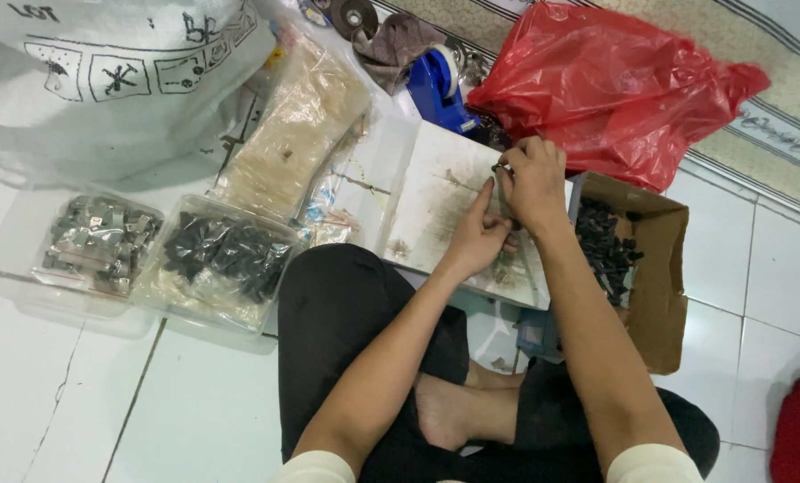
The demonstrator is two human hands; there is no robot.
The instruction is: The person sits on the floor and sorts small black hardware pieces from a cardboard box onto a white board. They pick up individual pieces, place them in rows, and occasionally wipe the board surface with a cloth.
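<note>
White board (435,201) on the floor is the centre of it all — both hands meet over its right edge, right hand (534,183) pinched on a small dark part (501,167), left hand (480,234) touching just below, fingers together. Cardboard box (659,268) of black pieces sits right of the board — red bag (614,85) beyond.

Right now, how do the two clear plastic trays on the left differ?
The far-left tray holds shiny silver metal pieces; the tray beside the knee holds dark black ones. The far-left tray lies farther from the hands, the other against the black trouser leg. Both are clear, shallow and on the white tiled floor.
</note>
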